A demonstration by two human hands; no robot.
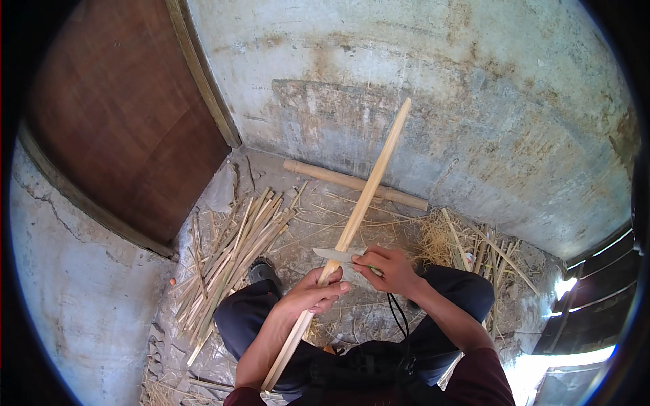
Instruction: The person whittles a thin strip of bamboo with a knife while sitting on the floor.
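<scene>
A long, pale split bamboo strip slants up and away from my lap, its far tip in front of the wall. My left hand is wrapped round the strip near its lower part. In my right hand is a knife, gripped by its handle, which the fingers mostly cover. The blade points left and lies across the strip just beyond my left hand. Whether its edge is cutting into the bamboo, I cannot tell.
A pile of split bamboo strips lies on the floor to the left. A bamboo pole rests along the wall's foot. Shavings and more strips heap up at the right. A brown door stands at the far left.
</scene>
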